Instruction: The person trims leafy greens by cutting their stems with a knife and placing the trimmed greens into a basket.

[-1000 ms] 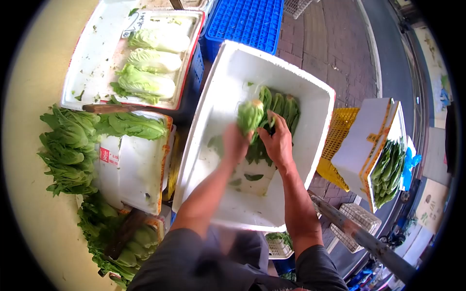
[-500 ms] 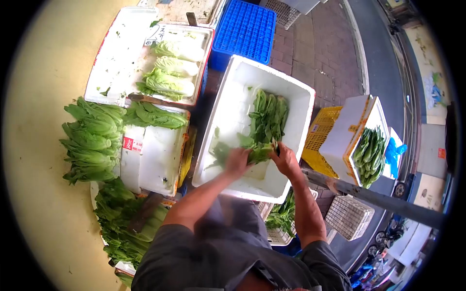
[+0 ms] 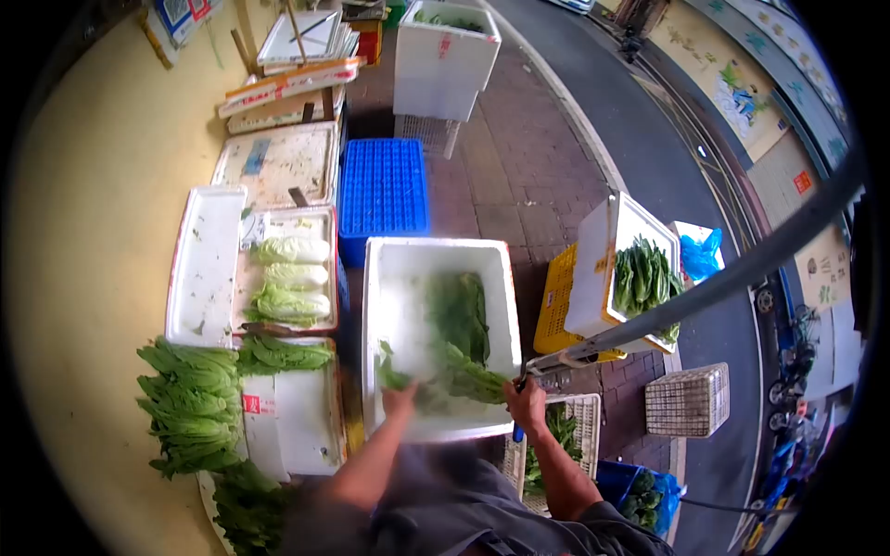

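In front of me is a white foam box (image 3: pixel 389 278) with a pile of leafy greens (image 3: pixel 475 310) inside, its left part blurred. My right hand (image 3: pixel 527 405) is closed at the box's right edge around a knife with a blue handle (image 3: pixel 518 433), its blade largely hidden. A head of leafy lettuce (image 3: pixel 473 375) reaches to those same fingers, its base at the hand. Over the box's near left part, my left hand (image 3: pixel 400 398) is smeared by motion, with a torn green leaf (image 3: pixel 390 372) at its fingertips.
Napa cabbages (image 3: pixel 289 276) and stacked lettuce (image 3: pixel 190 398) lie to the left. A blue crate (image 3: pixel 384 190) stands beyond the box. At right are a yellow crate (image 3: pixel 554 301), a foam box of greens (image 3: pixel 644 278) and a slanting metal pole (image 3: pixel 686 301).
My hands have moved apart, the left one leftward with a leaf. The lettuce stays by my right hand. The view has tilted up, showing more of the pavement.
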A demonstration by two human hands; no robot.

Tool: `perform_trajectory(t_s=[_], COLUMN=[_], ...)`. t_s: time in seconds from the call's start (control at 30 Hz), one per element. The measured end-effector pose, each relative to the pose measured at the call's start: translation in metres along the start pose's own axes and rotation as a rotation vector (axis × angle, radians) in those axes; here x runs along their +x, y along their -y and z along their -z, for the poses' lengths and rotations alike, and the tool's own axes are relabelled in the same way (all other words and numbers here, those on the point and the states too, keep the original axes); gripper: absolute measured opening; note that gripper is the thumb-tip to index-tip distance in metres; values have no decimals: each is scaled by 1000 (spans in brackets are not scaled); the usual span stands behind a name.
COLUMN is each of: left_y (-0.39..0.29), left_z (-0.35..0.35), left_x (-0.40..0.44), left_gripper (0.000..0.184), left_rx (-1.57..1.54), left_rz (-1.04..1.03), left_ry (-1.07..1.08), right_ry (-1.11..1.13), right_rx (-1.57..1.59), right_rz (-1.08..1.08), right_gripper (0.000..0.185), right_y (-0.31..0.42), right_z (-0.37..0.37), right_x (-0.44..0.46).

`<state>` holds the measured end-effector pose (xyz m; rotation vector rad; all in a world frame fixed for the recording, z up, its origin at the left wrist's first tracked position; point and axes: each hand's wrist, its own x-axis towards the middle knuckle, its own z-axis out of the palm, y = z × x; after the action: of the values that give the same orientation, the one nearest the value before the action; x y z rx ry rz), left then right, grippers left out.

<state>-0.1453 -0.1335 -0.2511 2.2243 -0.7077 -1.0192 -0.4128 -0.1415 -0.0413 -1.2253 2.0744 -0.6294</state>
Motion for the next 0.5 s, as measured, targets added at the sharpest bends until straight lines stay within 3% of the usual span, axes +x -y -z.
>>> perform_trajectory(t_s=[0.1, 0.2, 0.23, 0.3, 0.4, 0.43, 0.5], left_y=[6, -81, -82, -82, -111, -118, -126], left_z=[-3, 40, 31, 27, 26, 24, 25], left_x=[-4, -95, -107, -137, -189, -198, -218], left_gripper=[75, 68, 69, 73, 81, 81, 76], left_rx=[-212, -695, -762, -1006, -1205, -1322, -1234], left_rz=[346, 547, 649, 681, 359, 296, 261], left_ry=[229, 675, 814, 1017, 916, 1007, 962], right_ry=[-62, -68, -31, 46, 62, 85, 43], right_rx=[78, 166, 213, 411, 401, 410, 330], right_rz=[18, 68, 48, 40, 226, 205, 248], right_gripper=[30, 28, 27, 25, 25, 23, 24], right_y=[9, -37, -29, -47, -48, -39, -43], right_z=[11, -10, -8, -12, 11, 25, 41], right_x=[-14, -12, -18, -28, -53, -65, -84])
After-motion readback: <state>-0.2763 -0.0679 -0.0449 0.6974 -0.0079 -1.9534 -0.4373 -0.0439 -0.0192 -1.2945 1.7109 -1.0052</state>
